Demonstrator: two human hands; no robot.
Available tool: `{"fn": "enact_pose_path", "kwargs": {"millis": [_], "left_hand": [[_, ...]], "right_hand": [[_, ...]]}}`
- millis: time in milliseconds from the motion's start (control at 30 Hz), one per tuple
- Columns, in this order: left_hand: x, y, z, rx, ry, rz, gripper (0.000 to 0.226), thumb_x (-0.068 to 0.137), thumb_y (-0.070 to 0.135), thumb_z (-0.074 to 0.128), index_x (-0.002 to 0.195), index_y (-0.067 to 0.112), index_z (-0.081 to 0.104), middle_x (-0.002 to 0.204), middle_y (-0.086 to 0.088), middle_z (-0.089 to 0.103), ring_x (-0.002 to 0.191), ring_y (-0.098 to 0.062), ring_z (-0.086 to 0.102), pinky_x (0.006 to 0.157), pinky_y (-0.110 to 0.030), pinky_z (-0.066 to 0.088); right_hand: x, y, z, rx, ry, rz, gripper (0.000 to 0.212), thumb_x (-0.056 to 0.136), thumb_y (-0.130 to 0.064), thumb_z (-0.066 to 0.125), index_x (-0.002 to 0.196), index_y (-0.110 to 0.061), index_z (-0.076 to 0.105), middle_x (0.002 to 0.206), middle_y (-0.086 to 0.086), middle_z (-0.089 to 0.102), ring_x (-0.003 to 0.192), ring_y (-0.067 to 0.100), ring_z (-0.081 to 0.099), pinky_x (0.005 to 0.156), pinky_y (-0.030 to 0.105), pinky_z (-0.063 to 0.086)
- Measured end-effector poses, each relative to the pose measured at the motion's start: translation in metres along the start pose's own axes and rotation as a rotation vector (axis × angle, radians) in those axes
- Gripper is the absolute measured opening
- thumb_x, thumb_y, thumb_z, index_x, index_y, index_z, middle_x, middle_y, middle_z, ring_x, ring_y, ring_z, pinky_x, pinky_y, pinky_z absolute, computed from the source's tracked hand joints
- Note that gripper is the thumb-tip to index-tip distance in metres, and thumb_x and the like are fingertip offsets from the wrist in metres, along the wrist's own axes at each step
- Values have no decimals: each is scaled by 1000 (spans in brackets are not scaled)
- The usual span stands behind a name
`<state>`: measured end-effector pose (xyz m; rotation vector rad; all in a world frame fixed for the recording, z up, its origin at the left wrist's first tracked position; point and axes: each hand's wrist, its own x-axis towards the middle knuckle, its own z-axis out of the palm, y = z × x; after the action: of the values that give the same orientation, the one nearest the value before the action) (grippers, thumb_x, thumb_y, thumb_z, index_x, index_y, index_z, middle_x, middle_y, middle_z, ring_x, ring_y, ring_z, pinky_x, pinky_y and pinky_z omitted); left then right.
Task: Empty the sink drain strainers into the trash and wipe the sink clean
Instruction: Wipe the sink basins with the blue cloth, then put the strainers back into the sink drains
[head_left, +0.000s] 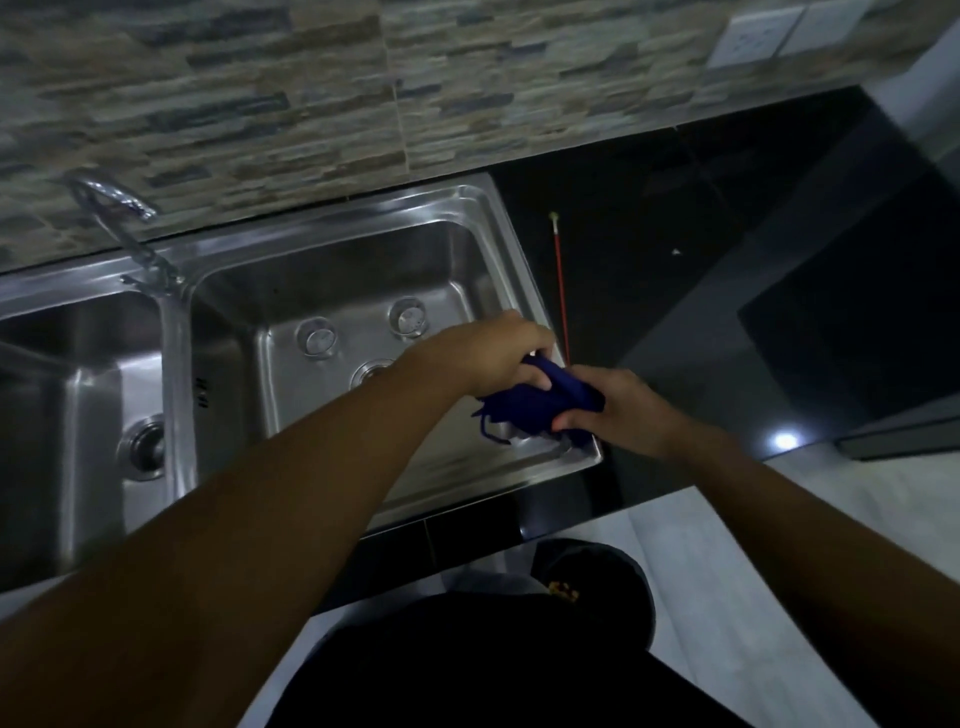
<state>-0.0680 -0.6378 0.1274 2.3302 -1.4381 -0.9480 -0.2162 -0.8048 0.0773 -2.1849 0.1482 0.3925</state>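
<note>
A double stainless steel sink (332, 244) fills the middle of the view. Both hands grip a bunched dark blue cloth (540, 405) over the right basin's front right corner. My left hand (498, 353) clamps the cloth from above, and my right hand (618, 410) holds its other end. The right basin holds two round clear objects on its floor (318, 338) (409, 317), and its drain (371, 371) is partly hidden by my left forearm. The left basin's drain strainer (145, 447) sits in its hole.
A chrome faucet (111, 208) rises behind the divider between the basins. A thin red rod (561, 291) lies on the black countertop (701, 234) right of the sink. Stone-pattern tiles cover the back wall, with a white socket (753, 36) at top right. Pale floor lies below.
</note>
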Motion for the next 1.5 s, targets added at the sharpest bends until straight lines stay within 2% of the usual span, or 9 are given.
{"fn": "enact_pose_path", "kwargs": {"millis": [300,500,600,700,833,967,1067,1300,1500], "left_hand": [[67,44,2,112,16,58,22,94,24,69,115,18,72,97,2,55,98,-23,63,82,-36,51],[85,65,17,31,237,75,27,97,19,59,122,20,67,105,-9,70,92,-25,67,85,-43,56],[83,67,46,87,166,101,40,94,38,65,130,22,62,115,-11,68,101,-31,67,87,-43,55],[77,60,83,118,60,48,51,96,51,58,135,18,59,128,-10,64,115,-28,62,91,-40,52],[83,53,116,118,193,18,51,102,36,52,146,10,49,151,-11,49,139,-26,42,116,-38,35],[91,50,137,202,95,-74,74,105,40,44,161,6,10,171,-13,7,158,-27,9,128,-40,9],[94,46,147,230,76,-102,76,107,42,38,161,5,-1,171,-13,-4,158,-27,0,129,-42,3],[92,48,120,-57,40,-105,74,105,28,49,162,10,5,172,-7,0,159,-22,3,129,-38,1],[46,-4,103,-134,280,-151,58,108,21,36,162,14,18,171,-2,11,158,-15,7,130,-35,4]], "right_hand": [[-5,32,-82,-423,-60,129,29,87,-22,73,112,-26,61,94,-12,59,91,10,61,79,23,43],[-14,55,-113,-700,318,43,42,76,-31,80,111,-20,59,107,5,58,98,26,57,87,43,47],[-25,74,-111,-752,150,19,60,69,-50,81,116,-25,55,118,5,53,107,26,53,91,42,44],[-36,90,-87,-700,19,96,68,75,-73,61,127,-30,55,135,-1,46,123,20,45,106,40,39],[-30,100,-51,-652,267,150,60,94,-56,46,142,-22,45,151,6,39,137,24,38,112,42,33],[-22,117,-14,-682,237,274,72,101,-57,28,158,-17,9,166,7,1,153,24,-1,122,42,2],[-18,122,-16,-708,216,263,73,102,-56,21,158,-15,2,166,8,-6,153,23,-7,122,40,-2],[-9,111,-27,-695,170,304,76,101,-50,32,158,-15,-3,165,7,-11,152,21,-11,119,37,-9],[6,69,14,-653,226,79,66,104,-35,32,158,-12,2,166,3,-3,152,14,-9,125,35,-3]]}}
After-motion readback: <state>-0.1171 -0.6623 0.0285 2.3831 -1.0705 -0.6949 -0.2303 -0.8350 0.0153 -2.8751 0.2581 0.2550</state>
